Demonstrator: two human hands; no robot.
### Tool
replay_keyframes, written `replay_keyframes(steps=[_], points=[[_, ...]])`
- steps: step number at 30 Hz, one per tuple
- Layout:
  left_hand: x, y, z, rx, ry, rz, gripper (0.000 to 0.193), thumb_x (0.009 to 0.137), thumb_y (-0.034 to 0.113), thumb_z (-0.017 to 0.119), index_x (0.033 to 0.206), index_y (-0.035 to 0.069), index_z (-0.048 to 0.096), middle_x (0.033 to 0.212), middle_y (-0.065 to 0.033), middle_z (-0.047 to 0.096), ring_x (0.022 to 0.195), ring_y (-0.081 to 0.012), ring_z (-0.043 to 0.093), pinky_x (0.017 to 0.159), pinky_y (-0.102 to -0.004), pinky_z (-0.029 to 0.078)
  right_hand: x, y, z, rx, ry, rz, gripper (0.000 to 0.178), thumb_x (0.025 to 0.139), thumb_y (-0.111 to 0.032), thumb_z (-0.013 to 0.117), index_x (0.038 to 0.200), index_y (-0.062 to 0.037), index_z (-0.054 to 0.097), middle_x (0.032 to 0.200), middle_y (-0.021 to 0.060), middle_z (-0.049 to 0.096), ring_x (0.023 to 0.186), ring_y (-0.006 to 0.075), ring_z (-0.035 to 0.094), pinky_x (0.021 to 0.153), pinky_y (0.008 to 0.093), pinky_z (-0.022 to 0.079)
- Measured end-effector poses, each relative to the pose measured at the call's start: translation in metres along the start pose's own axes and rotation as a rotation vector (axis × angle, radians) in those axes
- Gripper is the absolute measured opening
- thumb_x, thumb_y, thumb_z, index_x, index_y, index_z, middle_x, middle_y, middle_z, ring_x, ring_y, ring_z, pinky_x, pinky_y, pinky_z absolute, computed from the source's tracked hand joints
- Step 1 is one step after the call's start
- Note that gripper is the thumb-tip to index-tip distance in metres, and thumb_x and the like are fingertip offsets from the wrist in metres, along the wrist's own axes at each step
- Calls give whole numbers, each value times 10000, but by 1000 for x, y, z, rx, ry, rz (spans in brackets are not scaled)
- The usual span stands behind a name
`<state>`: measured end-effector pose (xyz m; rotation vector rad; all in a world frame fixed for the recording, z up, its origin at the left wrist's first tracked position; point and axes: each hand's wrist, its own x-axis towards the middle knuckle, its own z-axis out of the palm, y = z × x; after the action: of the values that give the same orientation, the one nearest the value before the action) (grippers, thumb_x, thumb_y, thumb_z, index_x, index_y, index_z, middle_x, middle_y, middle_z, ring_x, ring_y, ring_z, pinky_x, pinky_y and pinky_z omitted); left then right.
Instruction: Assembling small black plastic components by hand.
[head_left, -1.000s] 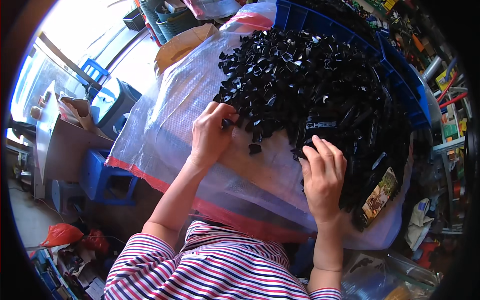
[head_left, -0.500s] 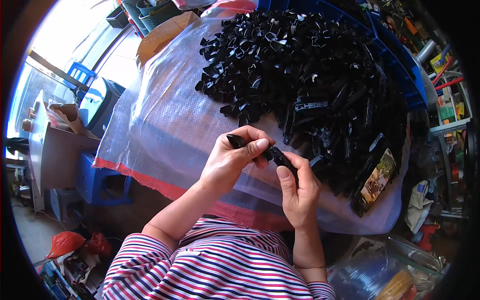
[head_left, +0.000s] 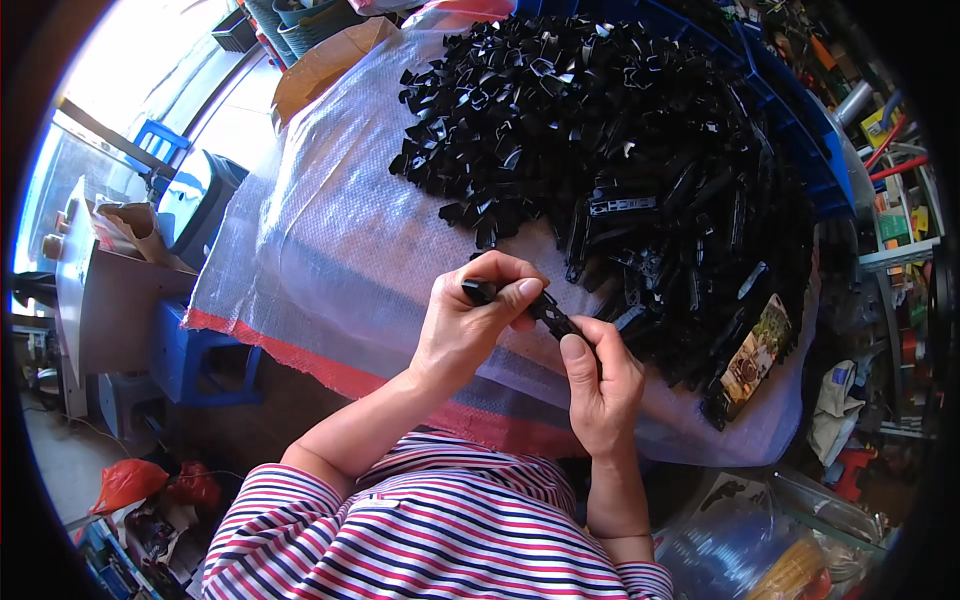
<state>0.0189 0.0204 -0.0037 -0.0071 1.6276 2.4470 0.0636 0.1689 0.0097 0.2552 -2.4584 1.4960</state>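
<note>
In front of my chest I hold a narrow black plastic part (head_left: 553, 317) between both hands. My left hand (head_left: 455, 325) is closed, thumb and forefinger pinching the part's far end. A glossy black plastic piece (head_left: 479, 291) pokes out of the back of that grip; whether it joins the narrow part is hidden by the fingers. My right hand (head_left: 606, 390) grips the near end between thumb and fingers. Beyond my hands lies a heap of small angular black pieces (head_left: 500, 130), with longer black plastic parts (head_left: 690, 240) on its right side.
A white woven sheet (head_left: 330, 230) with a red edge (head_left: 300, 358) lies under the heap. A flat picture-faced slab (head_left: 757, 362) rests at right. A blue crate (head_left: 800, 120) stands behind, a blue stool (head_left: 205, 355) at left, shelving (head_left: 900, 255) at right.
My right hand has shifted slightly right and down, and more of the narrow part shows between my hands. The piece in my left hand has turned a little.
</note>
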Motion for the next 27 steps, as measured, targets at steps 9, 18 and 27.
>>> replay_keyframes(steps=[9,18,27], points=[[-1,-4,0,31,19,53,127,830,112,636,878,-2,610,750,-29,588,619,-80,527,575,-203,430,0,4,0,-7,-21,11,176,913,-169,508,931,-4,565,641,22,525,553,87,473,505,212,377],[-7,2,6,464,165,407,40,802,20,611,833,0,596,656,-41,557,510,-75,490,456,-216,377,4,1,26,77,32,89,186,923,-183,488,865,-9,517,627,54,516,551,109,495,498,248,386],[-13,8,-10,-279,-78,-15,294,862,253,572,1021,6,571,966,-43,579,900,-127,528,819,-288,399,30,-22,27,-58,-92,-60,278,913,-297,500,861,-24,497,636,92,564,570,247,599,511,311,449]])
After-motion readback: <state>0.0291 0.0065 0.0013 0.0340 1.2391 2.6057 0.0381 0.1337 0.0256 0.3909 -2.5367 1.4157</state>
